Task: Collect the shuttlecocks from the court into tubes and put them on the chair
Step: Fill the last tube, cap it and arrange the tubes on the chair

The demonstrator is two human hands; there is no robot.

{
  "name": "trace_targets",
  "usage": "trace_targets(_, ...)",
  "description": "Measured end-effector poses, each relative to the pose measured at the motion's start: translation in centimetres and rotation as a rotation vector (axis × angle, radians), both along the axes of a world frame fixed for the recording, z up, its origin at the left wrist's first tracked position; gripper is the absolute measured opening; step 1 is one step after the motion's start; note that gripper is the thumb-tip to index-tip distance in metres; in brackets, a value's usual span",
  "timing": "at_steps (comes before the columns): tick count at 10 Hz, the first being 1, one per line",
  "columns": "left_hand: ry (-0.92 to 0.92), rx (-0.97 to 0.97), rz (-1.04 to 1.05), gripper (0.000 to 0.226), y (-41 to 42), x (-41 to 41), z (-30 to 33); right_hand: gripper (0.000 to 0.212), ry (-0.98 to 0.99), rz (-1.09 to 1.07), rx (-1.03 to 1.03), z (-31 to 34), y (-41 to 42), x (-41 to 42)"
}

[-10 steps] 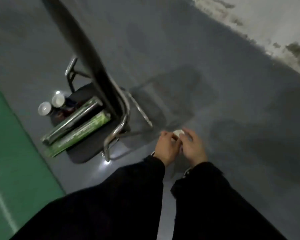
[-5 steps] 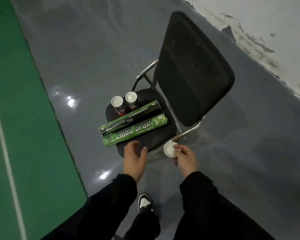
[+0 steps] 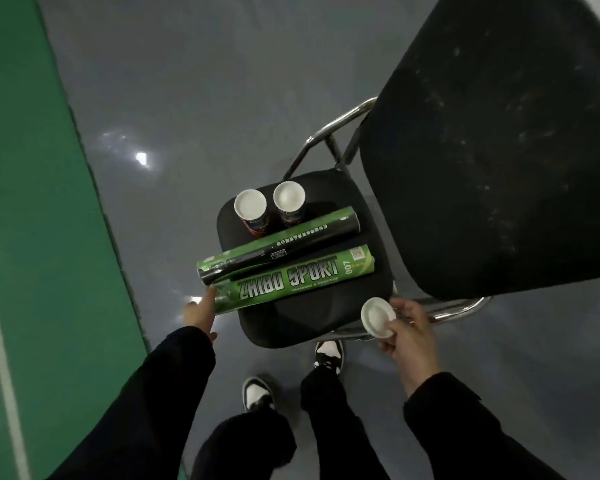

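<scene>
A black chair [image 3: 329, 317] stands in front of me, seen from above. On its seat lie two tubes side by side: a bright green tube [image 3: 293, 279] marked ZHIBO SPORT nearest me, and a dark green-and-black tube [image 3: 278, 251] behind it. Two more tubes with white caps [image 3: 250, 204] [image 3: 289, 197] stand upright at the seat's far edge. My left hand [image 3: 200, 311] touches the left end of the bright green tube with its fingers. My right hand [image 3: 407, 329] pinches a round white tube cap [image 3: 377, 317] over the seat's near right corner.
The chair's tall black backrest [image 3: 492, 150] fills the upper right, with chrome frame tubes [image 3: 329, 133] beside it. Grey floor [image 3: 187, 98] surrounds the chair. A green court mat [image 3: 32, 202] with a white line runs along the left. My black-and-white shoes [image 3: 257, 393] stand just below the seat.
I have come closer to the chair. My left hand has moved out to the left end of the bright green tube. My right hand keeps the white cap.
</scene>
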State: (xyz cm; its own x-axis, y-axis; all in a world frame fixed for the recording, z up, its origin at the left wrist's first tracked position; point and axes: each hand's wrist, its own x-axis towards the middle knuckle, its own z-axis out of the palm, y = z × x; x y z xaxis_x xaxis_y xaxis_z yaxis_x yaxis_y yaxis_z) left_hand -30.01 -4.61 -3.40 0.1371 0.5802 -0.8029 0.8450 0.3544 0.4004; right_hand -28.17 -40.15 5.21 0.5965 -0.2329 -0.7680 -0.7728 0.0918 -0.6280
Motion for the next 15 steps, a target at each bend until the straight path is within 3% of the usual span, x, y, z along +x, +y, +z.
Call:
trace_targets(2,-0.140,-0.113,0.204,0.049,-1.3,0.9,-3.0,0.030,0.028,0.057,-0.127,-2.4,-0.5,2.7)
trace_targets(3,-0.184,-0.062,0.230,0.043,-1.6,1.3,-2.6,0.024,0.041,0.081,-0.172,-3.2,-0.1,4.5)
trace_targets(4,-0.173,0.024,0.223,0.045,-0.8,0.0,-1.4,0.042,0.037,0.071,-0.211,-3.6,0.5,5.9)
trace_targets(6,-0.227,-0.055,0.202,0.013,1.3,-2.9,3.3,0.019,-0.118,0.338,-0.171,-1.9,3.0,6.7)
trace_targets(8,-0.293,0.014,0.071,0.036,6.3,-2.6,10.7,0.015,-0.304,0.273,0.008,7.3,4.8,6.3)
trace_targets(9,-0.358,-0.054,0.161,0.025,8.2,-0.7,16.6,0.022,-0.423,0.324,0.000,13.0,5.8,6.4)
trace_targets(10,-0.413,-0.029,0.109,0.013,9.4,1.2,22.8,0.022,-0.550,0.342,-0.003,18.8,7.0,6.7)
trace_targets(12,-0.474,-0.050,0.137,0.017,12.5,3.6,31.5,0.020,-0.736,0.384,0.080,27.6,9.5,7.5)
trace_targets(15,-0.597,-0.043,0.202,0.022,15.5,4.6,34.9,0.016,-0.865,0.428,0.169,33.5,11.2,8.1)
